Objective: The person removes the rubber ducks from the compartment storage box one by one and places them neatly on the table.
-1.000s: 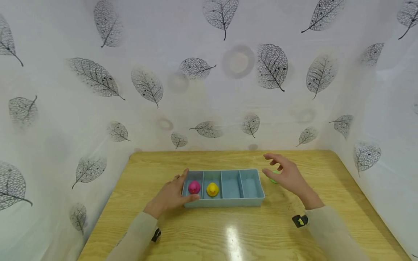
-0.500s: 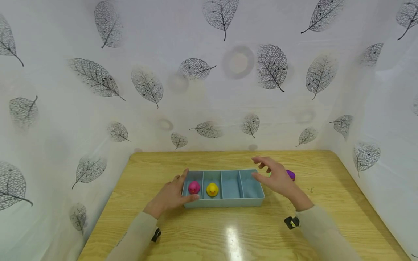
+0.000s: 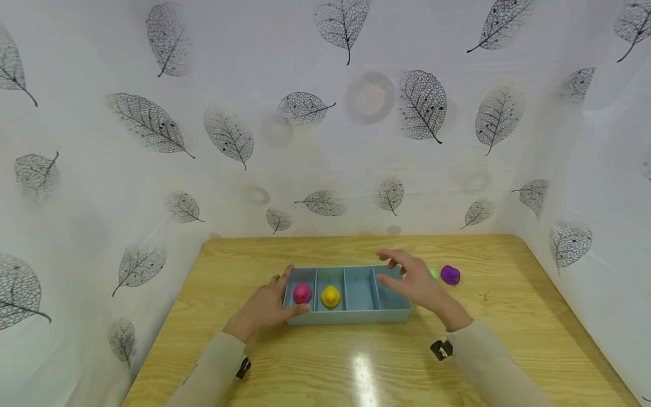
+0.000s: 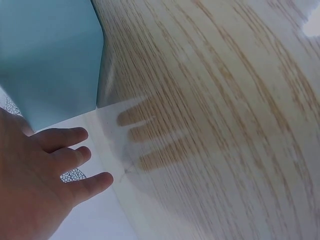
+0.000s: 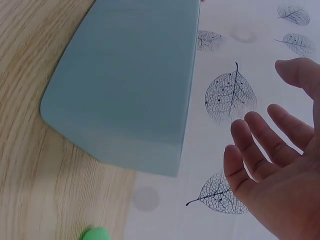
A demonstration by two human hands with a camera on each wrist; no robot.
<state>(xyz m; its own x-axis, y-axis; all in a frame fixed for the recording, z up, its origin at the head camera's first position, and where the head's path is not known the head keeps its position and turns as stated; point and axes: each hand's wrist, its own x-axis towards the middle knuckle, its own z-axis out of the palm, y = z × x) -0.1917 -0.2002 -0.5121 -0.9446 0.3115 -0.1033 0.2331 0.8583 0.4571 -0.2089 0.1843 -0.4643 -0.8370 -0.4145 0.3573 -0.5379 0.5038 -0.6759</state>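
Note:
A pale blue tray [image 3: 356, 317] with several compartments lies on the wooden table. In its leftmost compartment sits a pink toy duck [image 3: 302, 293], and a yellow toy duck [image 3: 330, 296] sits in the one beside it. My left hand [image 3: 264, 305] rests at the tray's left end, thumb over the front rim and index finger by the back corner; its other fingers [image 4: 80, 190] reach out straight beside the wall. Over the rightmost compartment hovers my right hand [image 3: 414, 282], fingers spread and loosely bent, nothing between them.
Behind the right hand, a green object [image 3: 433, 273] peeks out, and a purple toy duck [image 3: 450, 275] lies just right of it. Black straps show at both sleeves. A white leaf-printed curtain [image 3: 325, 164] surrounds the wooden table [image 3: 285, 362].
My right hand has moved left, from right of the tray to over its right end, uncovering the purple duck. The left hand and tray have stayed in place.

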